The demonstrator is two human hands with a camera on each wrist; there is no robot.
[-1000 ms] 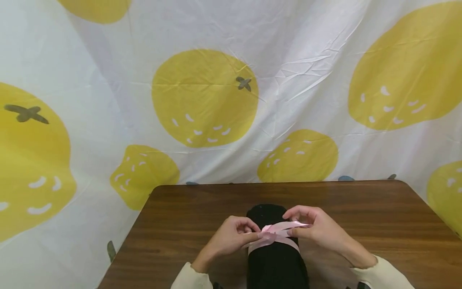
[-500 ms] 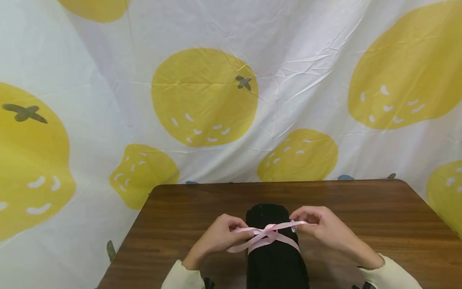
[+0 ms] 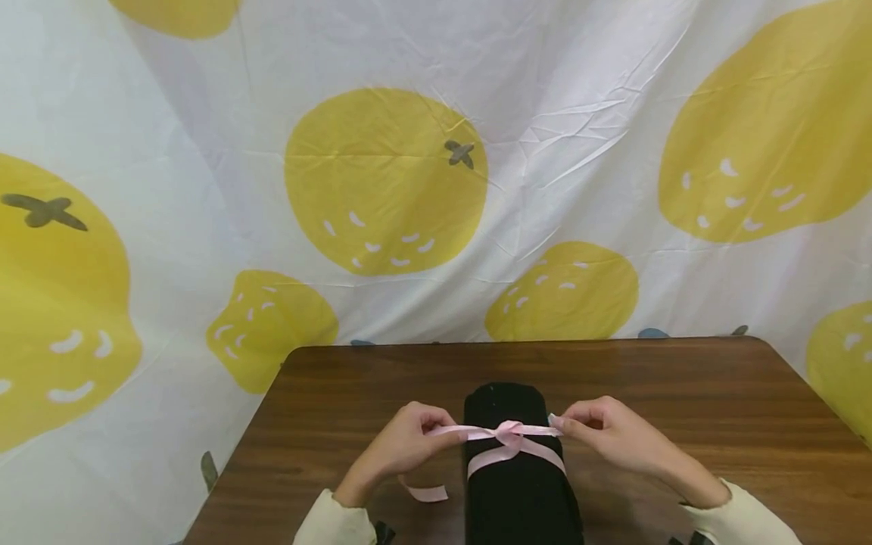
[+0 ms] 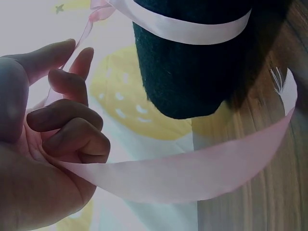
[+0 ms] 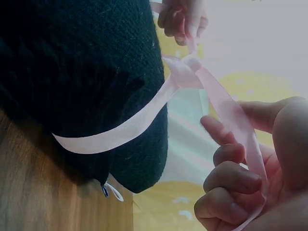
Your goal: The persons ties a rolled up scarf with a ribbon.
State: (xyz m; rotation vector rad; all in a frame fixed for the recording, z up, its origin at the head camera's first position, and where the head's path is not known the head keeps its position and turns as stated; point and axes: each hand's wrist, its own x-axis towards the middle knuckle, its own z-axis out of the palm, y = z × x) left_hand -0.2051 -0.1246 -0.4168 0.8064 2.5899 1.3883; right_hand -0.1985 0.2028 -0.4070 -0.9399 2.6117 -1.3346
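Note:
A roll of black knitted cloth [image 3: 521, 499] lies lengthwise on the wooden table, with a pink satin ribbon [image 3: 509, 433] round it and a knot on top. My left hand [image 3: 413, 440] pinches one ribbon end left of the knot between thumb and fingers. On the other side, my right hand [image 3: 609, 435] grips the opposite end, and both lengths look drawn out straight sideways. From the left hand, a loose ribbon tail [image 4: 192, 178] curves down to a frayed tip. In the right wrist view, the ribbon runs past the thumb into the curled fingers [image 5: 231, 178].
The brown wood-grain table [image 3: 381, 378] extends behind and to both sides of the roll. A white cloth with yellow lemon prints [image 3: 388, 182] hangs behind its far edge. A small white loop [image 5: 114, 192] sticks out near the roll's end.
My hands have moved apart from close beside the knot, drawing the ribbon ends outward. Loops near the knot have pulled smaller, and a tail now hangs below the left hand.

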